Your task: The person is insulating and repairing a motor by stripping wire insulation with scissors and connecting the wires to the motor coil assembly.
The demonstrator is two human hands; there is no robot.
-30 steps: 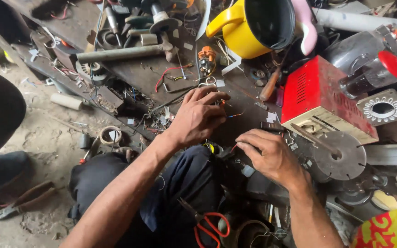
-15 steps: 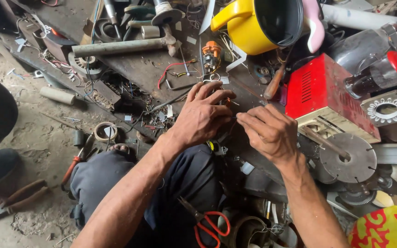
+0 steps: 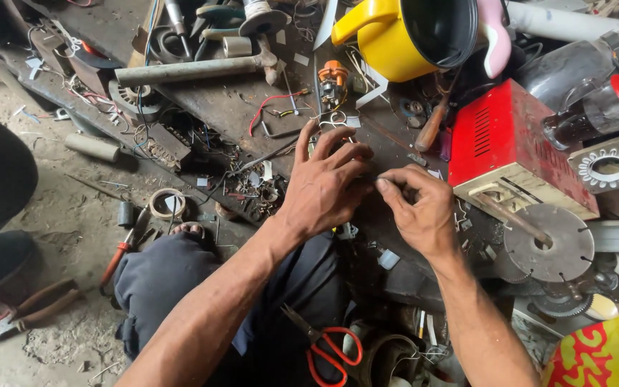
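Both bare hands are meeting over the dark, cluttered wooden workbench (image 3: 231,107), just to the left of the red metal box with slotted vents (image 3: 506,140), which serves here as the landmark. The left hand (image 3: 324,183) is lying palm down with its fingers spread and slightly curled, its fingertips pointing toward the box. The right hand (image 3: 417,208) is sitting between the left hand and the box, its thumb and forefinger pinching together at the spot where the two hands are touching. Something thin, perhaps a wire end, is being held in that pinch, but it is too small and too hidden by the fingers to identify, and whether the left hand is gripping anything beneath its palm cannot be told.

Directly above the box, the yellow plastic jug with a dark inside (image 3: 402,36) is lying on its side. Far to the left of the box, a long grey metal pipe (image 3: 188,69) is resting across the bench. Below and left of the box, near the person's dark trousers, red-handled scissors (image 3: 324,347) are lying open. Just below the box, a round grey metal disc with notches (image 3: 549,244) is lying flat.
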